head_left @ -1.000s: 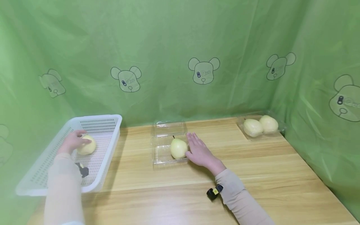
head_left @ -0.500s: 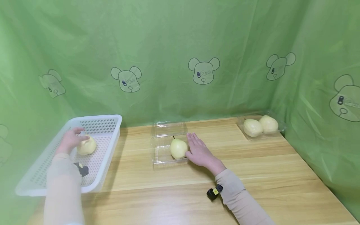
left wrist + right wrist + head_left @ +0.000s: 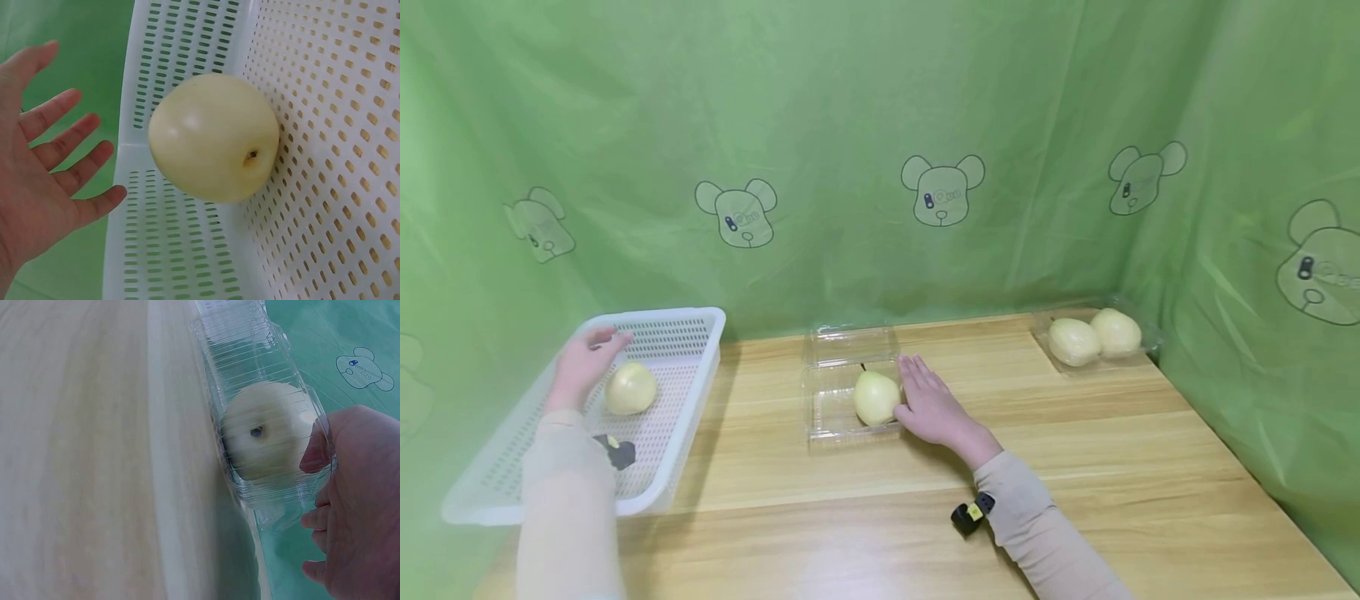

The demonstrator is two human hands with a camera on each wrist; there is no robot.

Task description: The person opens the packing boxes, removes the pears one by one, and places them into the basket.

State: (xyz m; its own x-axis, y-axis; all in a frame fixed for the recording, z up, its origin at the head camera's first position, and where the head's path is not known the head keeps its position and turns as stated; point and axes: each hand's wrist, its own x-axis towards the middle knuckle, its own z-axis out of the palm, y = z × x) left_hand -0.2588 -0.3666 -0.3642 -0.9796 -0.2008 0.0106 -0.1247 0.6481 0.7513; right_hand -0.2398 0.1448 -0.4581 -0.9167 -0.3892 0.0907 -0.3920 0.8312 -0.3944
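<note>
In the white perforated basket [image 3: 698, 400] lies a pale yellow pear [image 3: 631, 388]. My left hand [image 3: 583, 367] hovers beside and above that pear, fingers spread and apart from it; the left wrist view shows a gap between the fingertips [image 3: 103, 150] and the fruit [image 3: 215, 137]. A clear plastic clamshell box [image 3: 832, 408] stands on the table with its lid raised at the back. One pear [image 3: 876, 397] with a dark stem sits in its right half. My right hand [image 3: 936, 411] rests against the box's right side, fingers extended, the thumb [image 3: 317, 450] at the rim near the pear.
At the back right corner of the wooden table [image 3: 1075, 450] stands another clear box [image 3: 1054, 354] with two pears [image 3: 1093, 336] in it. A green curtain [image 3: 850, 167] hangs behind and at both sides.
My left hand has let go of the pear in the basket and moved up and back from it. That pear now lies uncovered. The right hand has stayed in place.
</note>
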